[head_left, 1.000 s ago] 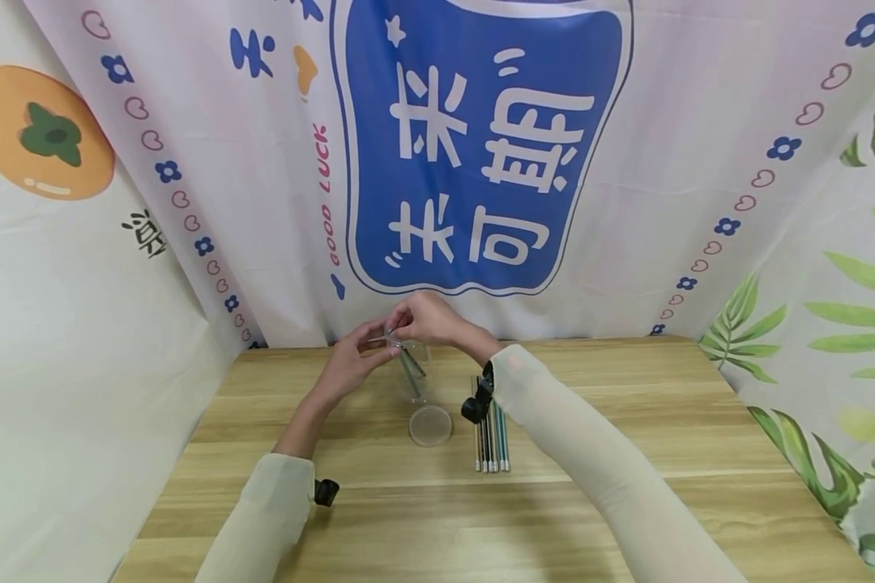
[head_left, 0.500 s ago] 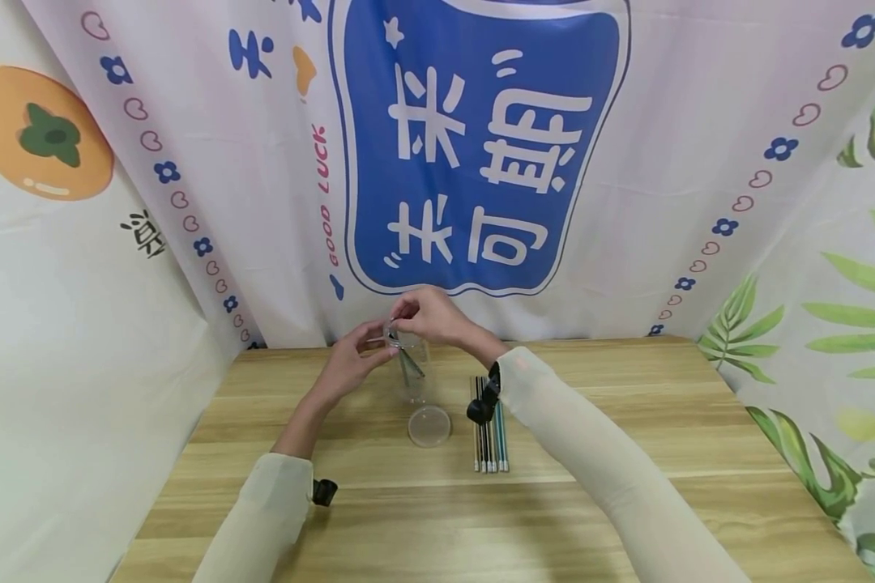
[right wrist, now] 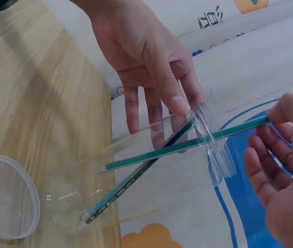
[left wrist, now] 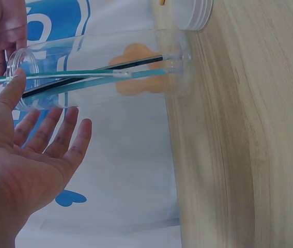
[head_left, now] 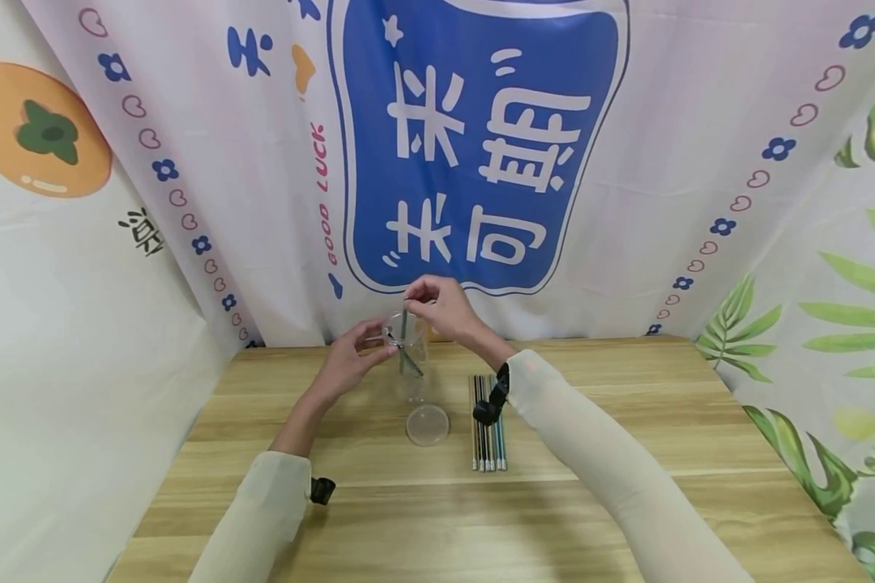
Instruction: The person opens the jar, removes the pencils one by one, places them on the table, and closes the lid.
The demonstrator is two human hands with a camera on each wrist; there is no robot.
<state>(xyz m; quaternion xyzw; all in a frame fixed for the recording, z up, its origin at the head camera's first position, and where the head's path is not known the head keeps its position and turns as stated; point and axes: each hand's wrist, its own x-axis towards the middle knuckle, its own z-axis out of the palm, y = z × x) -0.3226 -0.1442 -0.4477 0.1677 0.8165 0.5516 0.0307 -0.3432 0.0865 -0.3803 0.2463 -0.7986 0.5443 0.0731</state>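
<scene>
A clear jar point(head_left: 414, 385) stands upright near the table's back edge. My left hand point(head_left: 350, 356) holds it at the mouth, thumb on the rim and the other fingers spread along the far side. With thumb and fingertips, my right hand point(head_left: 441, 309) pinches the top end of a teal pencil point(right wrist: 162, 152) above the mouth. Most of that pencil is inside the jar, its eraser end above the bottom. A black pencil point(right wrist: 141, 171) and another teal pencil point(left wrist: 105, 84) lean inside, their lower ends at the jar's bottom.
A round clear lid point(head_left: 428, 425) lies on the wooden table point(head_left: 379, 526) in front of the jar. To its right is a row of several pencils point(head_left: 484, 441), partly under the right wrist's camera. A printed curtain point(head_left: 284, 267) hangs right behind the table.
My right hand has moved up and slightly right, drawing the teal pencil higher so more of it shows above the rim. The left hand stays at the jar's mouth.
</scene>
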